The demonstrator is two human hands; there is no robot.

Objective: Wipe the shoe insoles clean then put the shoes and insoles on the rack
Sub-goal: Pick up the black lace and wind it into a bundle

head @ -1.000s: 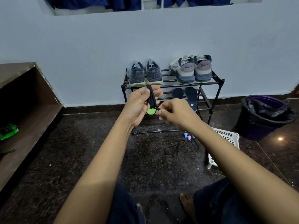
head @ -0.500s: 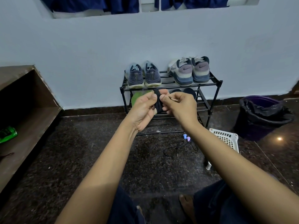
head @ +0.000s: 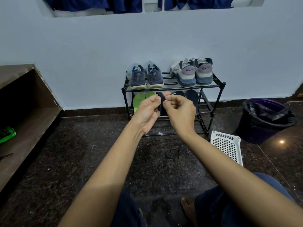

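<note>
A black metal rack [head: 219, 86] stands against the wall. On its top shelf sit a pair of dark blue shoes [head: 146, 77] and a pair of grey-and-white shoes [head: 191, 72], heels toward me. Two green insoles [head: 138, 101] and two dark insoles [head: 192, 97] lie on the middle shelf. In front of that shelf, my left hand [head: 147, 112] and my right hand [head: 178, 112] together pinch a small folded black band [head: 161, 102] with pale tips. What the band is cannot be made out. My hands hide parts of the insoles.
To the right of the rack, a white perforated basket [head: 227, 145] lies on the dark stone floor beside a bin with a black liner [head: 265, 118]. A thin black cord [head: 171, 154] lies on the floor. At left, a brown wooden shelf [head: 32, 122] holds a green object [head: 6, 134].
Both hands have risen with the black band to the level of the middle shelf and closed in on each other. The green insoles now show to the left of my left hand.
</note>
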